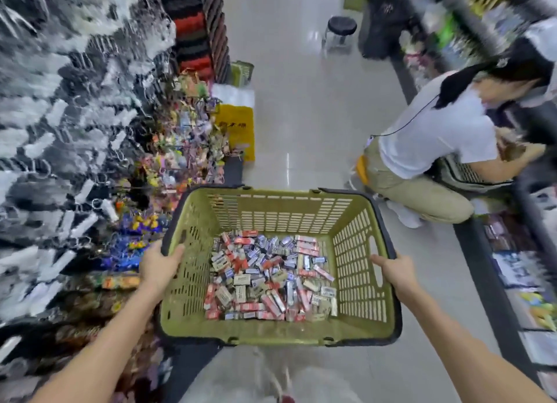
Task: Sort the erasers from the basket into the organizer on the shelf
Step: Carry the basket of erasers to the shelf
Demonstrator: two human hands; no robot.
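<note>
Both arms extended forward.
Left hand [161, 265] and right hand [393, 267] each grip a basket [271, 333] side rim, thumbs on top.

Eraser wrappers [265, 277] blurred, yellow bag [235, 125] print unreadable

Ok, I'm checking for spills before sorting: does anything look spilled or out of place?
Nothing stands out. The erasers lie jumbled but all inside the basket, gripped at its sides by the left hand and right hand; none on the floor.
</note>
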